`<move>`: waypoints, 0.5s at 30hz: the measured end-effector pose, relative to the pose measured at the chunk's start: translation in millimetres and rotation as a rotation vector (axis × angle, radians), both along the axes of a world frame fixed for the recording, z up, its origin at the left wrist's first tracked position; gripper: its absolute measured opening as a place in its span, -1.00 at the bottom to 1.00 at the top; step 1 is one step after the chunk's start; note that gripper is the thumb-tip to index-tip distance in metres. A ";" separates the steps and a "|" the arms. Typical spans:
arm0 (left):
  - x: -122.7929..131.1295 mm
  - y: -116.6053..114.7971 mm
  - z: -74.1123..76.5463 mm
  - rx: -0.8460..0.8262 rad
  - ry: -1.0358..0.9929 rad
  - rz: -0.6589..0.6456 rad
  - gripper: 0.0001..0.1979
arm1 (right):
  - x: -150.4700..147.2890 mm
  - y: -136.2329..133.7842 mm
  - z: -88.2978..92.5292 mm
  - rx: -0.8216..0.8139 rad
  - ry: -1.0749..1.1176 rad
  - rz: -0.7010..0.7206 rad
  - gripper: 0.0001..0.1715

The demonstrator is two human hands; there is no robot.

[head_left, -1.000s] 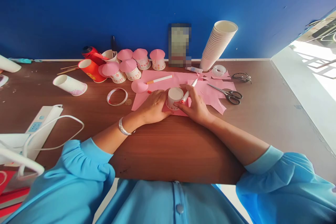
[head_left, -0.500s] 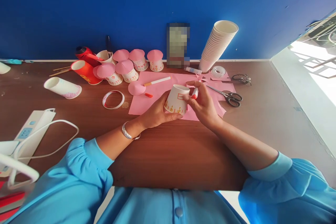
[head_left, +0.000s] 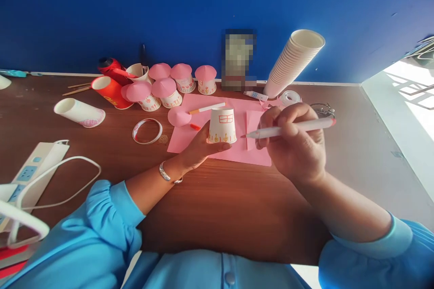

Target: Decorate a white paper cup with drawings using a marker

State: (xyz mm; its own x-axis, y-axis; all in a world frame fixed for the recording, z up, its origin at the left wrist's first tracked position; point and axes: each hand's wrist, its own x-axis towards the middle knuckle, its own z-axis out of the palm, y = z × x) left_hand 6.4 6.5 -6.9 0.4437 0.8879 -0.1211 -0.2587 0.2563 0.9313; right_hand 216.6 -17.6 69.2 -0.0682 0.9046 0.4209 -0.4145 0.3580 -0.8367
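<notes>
My left hand (head_left: 198, 150) grips a small white paper cup (head_left: 222, 125) held upside down above the pink paper sheet (head_left: 237, 151). The cup shows a red window drawing and small orange marks along its rim. My right hand (head_left: 294, 144) is closed around a white marker pen (head_left: 290, 129), whose red tip points left at the cup and stops a little short of it. An orange pen cap (head_left: 193, 127) and a pink paper cone (head_left: 179, 116) lie on the desk just left of the cup.
Several cups topped with pink cones (head_left: 169, 86) stand at the back, beside red cups (head_left: 108, 90). A tall stack of white cups (head_left: 293, 61) leans at the back right. A tape ring (head_left: 147, 130), a lying cup (head_left: 79, 113) and a power strip (head_left: 30, 171) are left.
The cup went from standing on the pink paper to being lifted and turned with its drawn side toward me. My right hand drew back to the right and swung the pen level.
</notes>
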 end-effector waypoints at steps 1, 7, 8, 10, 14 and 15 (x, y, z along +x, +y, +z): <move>0.8 0.2 1.3 -0.007 -0.006 0.000 -0.43 | -3.0 1.2 -3.6 -0.018 0.021 0.034 -0.78; 0.6 4.5 3.5 -0.055 -0.062 0.000 -0.46 | -5.7 7.8 -33.7 -0.210 0.036 0.085 -0.75; -0.2 5.3 3.1 -0.066 -0.064 -0.009 -0.45 | -4.4 9.1 -37.9 -0.249 0.043 0.086 -0.72; -1.9 6.5 1.8 -0.090 -0.068 -0.028 -0.43 | -1.7 12.7 -45.0 -0.325 0.059 0.063 -0.65; -4.1 7.9 -1.7 -0.110 -0.094 -0.054 -0.38 | 3.2 24.1 -57.7 -0.391 0.041 -0.025 -0.65; -4.3 8.2 -2.5 -0.112 -0.098 -0.053 -0.38 | 4.3 27.2 -61.0 -0.396 0.035 -0.035 -0.63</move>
